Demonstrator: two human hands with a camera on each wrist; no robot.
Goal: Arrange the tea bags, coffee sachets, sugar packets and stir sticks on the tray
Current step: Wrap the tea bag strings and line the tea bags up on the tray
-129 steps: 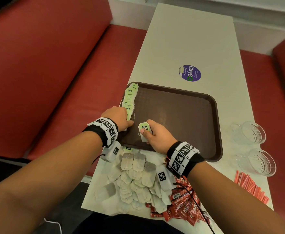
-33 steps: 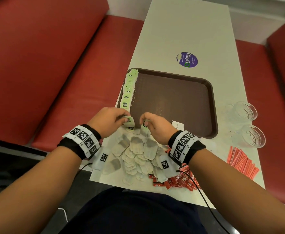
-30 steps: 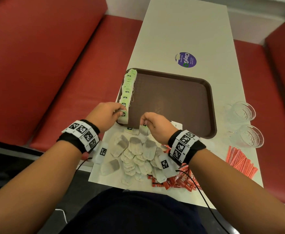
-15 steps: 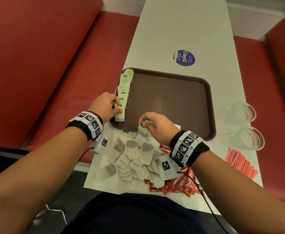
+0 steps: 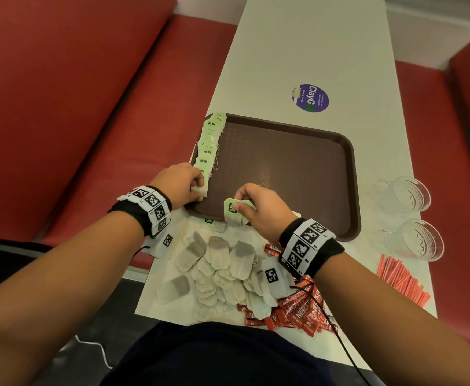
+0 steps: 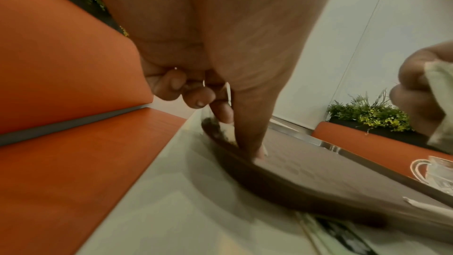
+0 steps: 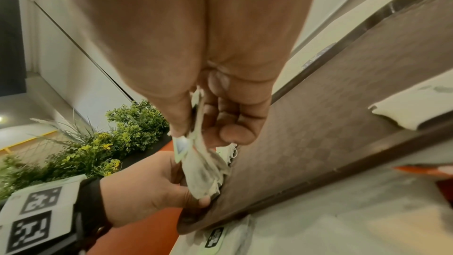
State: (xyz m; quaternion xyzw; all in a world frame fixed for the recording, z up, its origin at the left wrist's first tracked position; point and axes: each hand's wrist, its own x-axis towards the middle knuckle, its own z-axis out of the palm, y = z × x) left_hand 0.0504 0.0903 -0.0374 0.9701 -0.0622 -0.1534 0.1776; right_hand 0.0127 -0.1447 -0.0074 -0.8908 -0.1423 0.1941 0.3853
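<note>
A brown tray [image 5: 298,168] lies on the white table. Along its left rim stands a row of green-tagged tea bags [image 5: 210,140]. My left hand [image 5: 199,188] is at the near end of that row and pinches the last tea bag [image 5: 200,192] between thumb and forefinger; the left wrist view shows the thumb [image 6: 247,139] pressed down inside the tray rim [image 6: 282,181]. My right hand [image 5: 238,203] holds another tea bag [image 5: 232,211] by its tag just above the tray's near rim. That tea bag [image 7: 201,164] hangs from the pinched fingers in the right wrist view.
A loose pile of tea bags [image 5: 217,263] lies between the tray and me. Red coffee sachets [image 5: 298,310] lie at the near right. Thin orange sticks [image 5: 401,277] lie by the table's right edge, beside two glass cups [image 5: 404,193]. Red benches flank the table.
My left hand moved from the pile's edge forward to the near end of the row with a tea bag. My right hand lifted a tea bag from the pile to the tray's near rim.
</note>
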